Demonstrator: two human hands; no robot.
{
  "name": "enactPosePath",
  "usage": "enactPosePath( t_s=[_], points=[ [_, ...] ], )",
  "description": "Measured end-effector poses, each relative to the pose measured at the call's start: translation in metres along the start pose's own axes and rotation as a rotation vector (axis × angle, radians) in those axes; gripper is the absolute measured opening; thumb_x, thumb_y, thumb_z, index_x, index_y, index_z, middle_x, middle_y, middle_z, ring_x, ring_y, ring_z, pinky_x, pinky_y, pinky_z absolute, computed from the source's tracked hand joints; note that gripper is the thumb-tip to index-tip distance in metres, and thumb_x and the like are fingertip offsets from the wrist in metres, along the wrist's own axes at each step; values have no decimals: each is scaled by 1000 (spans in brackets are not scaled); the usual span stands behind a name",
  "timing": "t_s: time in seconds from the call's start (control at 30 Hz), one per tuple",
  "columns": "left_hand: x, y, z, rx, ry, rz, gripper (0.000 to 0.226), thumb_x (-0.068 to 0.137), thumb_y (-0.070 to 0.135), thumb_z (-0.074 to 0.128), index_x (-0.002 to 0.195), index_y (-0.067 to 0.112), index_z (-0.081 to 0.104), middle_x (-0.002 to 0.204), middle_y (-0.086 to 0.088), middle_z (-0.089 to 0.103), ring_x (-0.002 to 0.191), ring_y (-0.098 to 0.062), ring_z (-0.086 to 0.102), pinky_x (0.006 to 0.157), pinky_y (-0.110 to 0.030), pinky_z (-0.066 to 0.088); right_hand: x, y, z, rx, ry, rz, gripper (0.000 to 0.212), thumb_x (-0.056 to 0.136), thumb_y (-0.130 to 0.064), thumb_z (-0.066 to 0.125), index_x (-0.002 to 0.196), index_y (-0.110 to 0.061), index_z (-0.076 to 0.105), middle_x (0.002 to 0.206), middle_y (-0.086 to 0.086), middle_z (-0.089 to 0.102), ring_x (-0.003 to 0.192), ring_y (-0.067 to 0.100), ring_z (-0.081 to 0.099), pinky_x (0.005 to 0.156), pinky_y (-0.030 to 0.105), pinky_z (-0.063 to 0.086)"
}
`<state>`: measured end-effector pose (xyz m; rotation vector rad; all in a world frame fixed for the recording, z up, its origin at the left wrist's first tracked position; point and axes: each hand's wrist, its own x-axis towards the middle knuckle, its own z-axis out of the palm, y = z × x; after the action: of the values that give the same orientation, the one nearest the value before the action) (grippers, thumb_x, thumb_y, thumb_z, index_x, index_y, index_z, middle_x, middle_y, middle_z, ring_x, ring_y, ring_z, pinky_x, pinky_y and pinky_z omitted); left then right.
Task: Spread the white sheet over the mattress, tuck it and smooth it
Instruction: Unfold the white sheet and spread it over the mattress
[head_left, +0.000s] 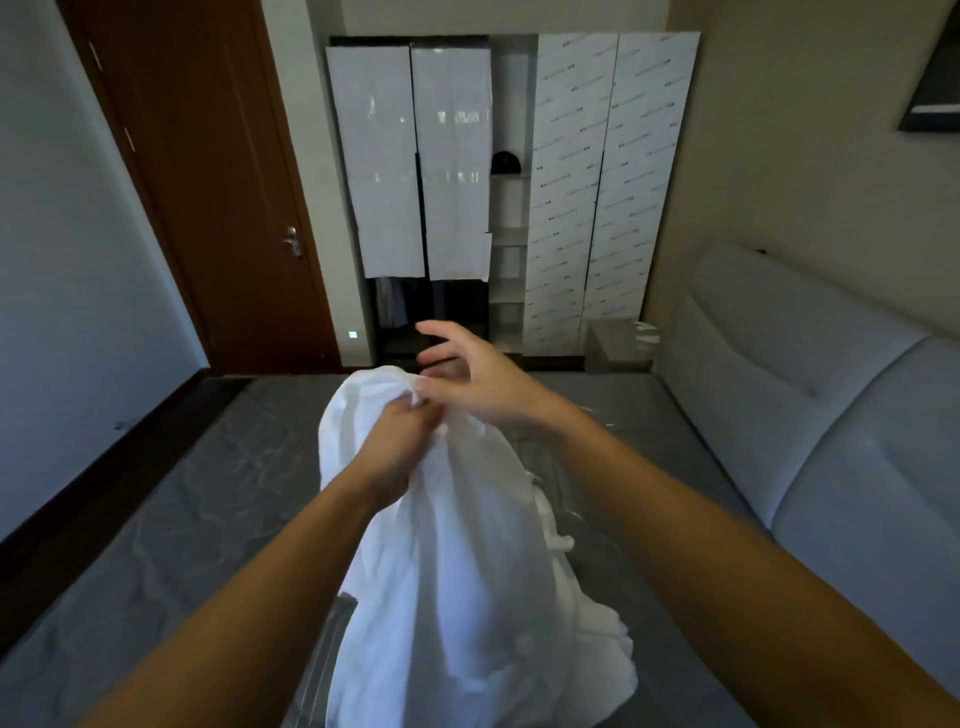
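The white sheet (457, 561) hangs bunched in front of me, held up above the grey mattress (171, 499), its lower folds piled on the mattress near me. My left hand (400, 441) grips the cloth near the top of the bunch, fingers curled into it. My right hand (467, 374) is just above and to the right, its thumb and a finger pinching the sheet's top edge while the other fingers spread loosely in the air. The mattress is wrapped in shiny plastic film and lies bare around the sheet.
A padded grey headboard (810, 395) runs along the right side. A wardrobe (514, 187) with paper-covered doors stands beyond the bed's far edge, a brown door (208, 182) to its left. A small bedside table (618, 345) sits at the far right corner. Dark floor strip on the left.
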<state>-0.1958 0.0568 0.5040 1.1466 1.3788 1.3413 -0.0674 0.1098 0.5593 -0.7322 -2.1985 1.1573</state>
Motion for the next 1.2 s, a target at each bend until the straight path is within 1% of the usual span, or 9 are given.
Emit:
enactPosePath(
  t_s=[0.1,0.23,0.4,0.47,0.53,0.63,0.83,1.0,1.2],
  points=[
    [5,7,1,-336,-52,-143,38,103,28,43,134,8,54,124,-21,65,115,-34,63,105,-51,45,-15,47,24,-45,244,-19,79,87,-45,68,151,-31,26,152,-8,22,137,17,34,104,31,37],
    [16,9,15,-153,78,-92,37,92,24,66,126,16,55,118,-16,65,109,-32,65,92,-50,55,-25,94,48,70,361,53,86,81,-66,60,151,-40,17,149,-15,24,131,12,38,98,31,44],
    [22,1,3,-141,94,-98,43,87,19,72,123,16,48,118,-17,64,106,-33,66,87,-51,58,-31,120,92,-162,697,-99,72,77,-77,54,135,-39,34,131,-13,40,107,-5,49,81,1,37],
    [23,-3,-12,-113,113,-101,49,87,18,72,125,23,41,122,-12,60,107,-32,64,80,-46,60,-27,128,112,-244,611,-70,65,79,-81,46,129,-40,40,125,-14,55,101,7,60,88,11,44],
    [26,-2,-33,-90,156,-83,53,87,15,71,126,26,36,124,-7,56,108,-27,60,69,-37,61,-22,131,130,-420,287,157,65,82,-80,38,130,-36,47,130,-9,60,108,16,63,96,23,43],
    [39,9,-84,-159,175,-22,64,89,17,70,139,25,31,133,-4,50,116,-29,56,80,-42,61,-12,131,146,-425,23,478,52,94,-64,37,125,-26,55,128,-4,61,111,19,61,101,32,45],
    [12,-36,-166,228,-238,-99,94,71,60,75,146,51,19,135,11,48,119,-16,56,99,-39,47,63,55,149,359,408,398,26,101,-27,50,113,-10,66,95,7,72,80,23,72,56,34,58],
    [-14,-84,-221,491,-332,-16,15,93,33,62,102,27,72,96,12,73,88,-6,68,77,-26,56,130,-21,188,377,392,152,12,97,-18,58,107,-15,65,98,4,71,90,21,71,66,26,57],
    [-1,-18,-330,-130,212,-79,22,100,34,50,112,18,58,106,-4,65,98,-20,63,79,-36,54,122,-18,307,-228,155,77,92,74,-60,72,145,-48,15,147,-11,31,125,10,42,96,30,42]
  ],
)
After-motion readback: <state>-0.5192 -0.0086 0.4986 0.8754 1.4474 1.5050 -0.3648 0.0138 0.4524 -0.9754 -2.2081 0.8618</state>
